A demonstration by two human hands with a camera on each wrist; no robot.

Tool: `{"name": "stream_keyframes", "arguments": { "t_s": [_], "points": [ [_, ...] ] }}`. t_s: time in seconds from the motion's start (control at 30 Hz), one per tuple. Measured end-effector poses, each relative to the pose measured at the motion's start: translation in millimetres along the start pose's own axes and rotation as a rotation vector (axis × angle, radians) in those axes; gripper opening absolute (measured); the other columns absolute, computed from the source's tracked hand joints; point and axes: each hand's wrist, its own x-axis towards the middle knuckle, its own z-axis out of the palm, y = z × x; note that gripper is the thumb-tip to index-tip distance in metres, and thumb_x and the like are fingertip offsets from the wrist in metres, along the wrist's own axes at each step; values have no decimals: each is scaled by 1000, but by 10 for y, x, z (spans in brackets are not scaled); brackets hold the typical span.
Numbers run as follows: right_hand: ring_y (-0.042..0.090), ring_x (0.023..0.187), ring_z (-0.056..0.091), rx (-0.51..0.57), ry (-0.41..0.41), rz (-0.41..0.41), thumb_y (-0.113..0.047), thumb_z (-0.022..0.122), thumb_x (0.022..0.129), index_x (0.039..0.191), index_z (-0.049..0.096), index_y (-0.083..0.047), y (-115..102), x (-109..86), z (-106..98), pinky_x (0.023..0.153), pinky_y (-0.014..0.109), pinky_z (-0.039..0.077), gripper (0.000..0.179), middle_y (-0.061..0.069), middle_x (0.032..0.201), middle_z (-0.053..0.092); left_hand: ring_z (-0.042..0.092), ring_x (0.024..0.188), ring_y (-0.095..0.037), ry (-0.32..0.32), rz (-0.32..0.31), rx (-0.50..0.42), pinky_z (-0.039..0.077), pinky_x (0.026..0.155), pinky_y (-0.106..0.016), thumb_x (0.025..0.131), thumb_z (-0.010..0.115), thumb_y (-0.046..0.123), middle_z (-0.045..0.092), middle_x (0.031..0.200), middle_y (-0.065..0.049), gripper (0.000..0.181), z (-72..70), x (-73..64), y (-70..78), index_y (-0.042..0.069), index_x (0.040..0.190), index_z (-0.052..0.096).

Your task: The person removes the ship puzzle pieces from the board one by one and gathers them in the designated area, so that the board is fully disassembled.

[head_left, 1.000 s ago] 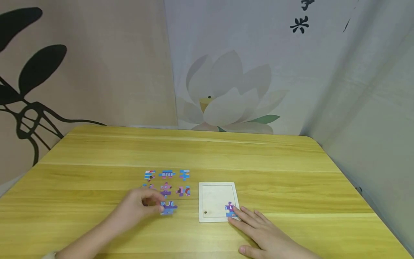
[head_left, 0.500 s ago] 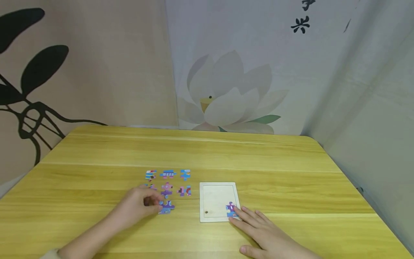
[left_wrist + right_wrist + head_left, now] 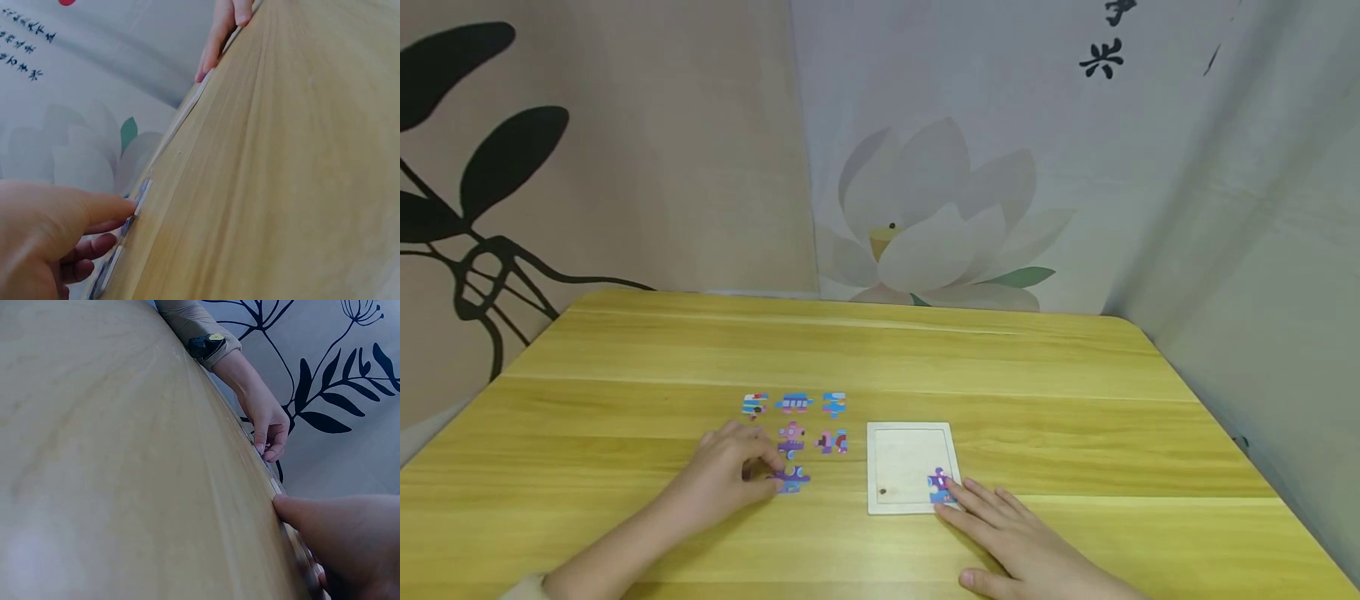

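Note:
My left hand [image 3: 730,468] pinches the left edge of a purple-and-blue jigsaw piece [image 3: 795,479] between thumb and forefinger, low over the table. In the left wrist view the piece [image 3: 143,195] appears as a thin edge at the fingertips. Flat and with fingers spread, my right hand [image 3: 1011,533] rests at the lower right corner of a pale square puzzle tray [image 3: 872,467]. One purple-and-blue jigsaw piece [image 3: 937,486] lies in that corner of the tray, fingertips on its right side. The right wrist view shows the right thumb [image 3: 289,509] at the tray's edge.
Loose jigsaw pieces lie in rows left of the tray, among them a pink-and-purple piece [image 3: 791,439], a red-and-purple piece [image 3: 832,442] and a blue piece [image 3: 834,404]. My left hand partly covers one. The wooden table [image 3: 1075,400] ends at a printed curtain [image 3: 700,167].
The left hand has shifted the pinched piece slightly left and away from me, nearer the piece above it. The right hand stays on the tray's corner. The head view has turned slightly.

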Motion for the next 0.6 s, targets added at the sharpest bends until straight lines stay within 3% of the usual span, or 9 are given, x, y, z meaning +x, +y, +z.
{"name": "stream_keyframes", "arguments": {
  "t_s": [0.33,0.47,0.57,0.6],
  "points": [
    [30,137,30,-2,16,-6,-45,53,96,150,34,-22,0,8,16,96,58,34,62,4,156,23,42,77,-9,-14,-22,-35,29,76,-38,69,83,15,52,77,19,21,7,2,-13,25,81,69],
    [30,137,30,6,30,-20,-43,55,96,149,34,-21,9,1,27,113,37,12,62,6,156,24,42,77,-9,-12,-23,-37,30,77,-39,69,83,16,52,75,19,21,11,12,-14,25,82,69],
    [32,136,31,5,41,-32,-42,55,95,150,34,-20,18,-7,35,109,18,-7,62,8,155,25,42,75,-10,-19,-35,-43,30,77,-39,69,83,17,50,72,18,20,11,25,-4,25,82,70],
    [32,136,31,-4,46,-34,-42,56,95,150,34,-20,19,-8,38,109,18,-8,62,9,155,25,42,75,-10,-21,-41,-46,29,77,-39,69,83,17,50,71,17,20,10,29,2,25,82,70]
  ]
}}
